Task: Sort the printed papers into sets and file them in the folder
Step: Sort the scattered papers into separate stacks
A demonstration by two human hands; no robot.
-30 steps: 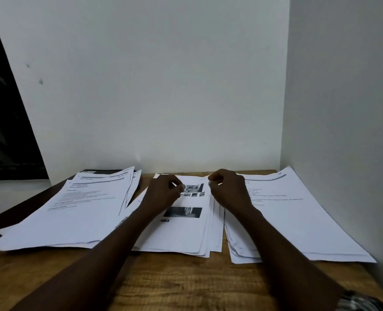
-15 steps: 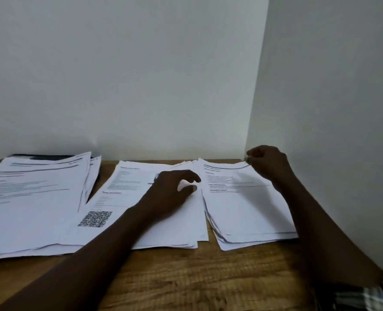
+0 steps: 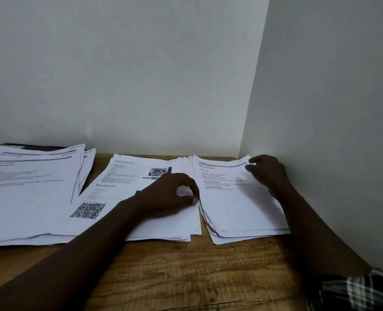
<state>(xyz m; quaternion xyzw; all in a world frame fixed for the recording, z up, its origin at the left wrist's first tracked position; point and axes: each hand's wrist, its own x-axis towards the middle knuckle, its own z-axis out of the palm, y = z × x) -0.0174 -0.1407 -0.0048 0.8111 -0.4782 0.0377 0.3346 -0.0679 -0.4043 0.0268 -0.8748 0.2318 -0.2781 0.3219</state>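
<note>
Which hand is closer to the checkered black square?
Left. The left hand lies just right of the QR code, on the middle pile; the right hand pinches a corner of the right pile.

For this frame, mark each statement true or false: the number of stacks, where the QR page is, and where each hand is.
1. Three stacks lie on the table: left stack, middle stack, right stack. True.
2. The QR code page tops the right stack. False: it tops the middle stack.
3. The right hand is at the right stack's far corner, beside the wall. True.
4. The left hand holds a sheet in the air. False: it rests on the middle stack.
</note>
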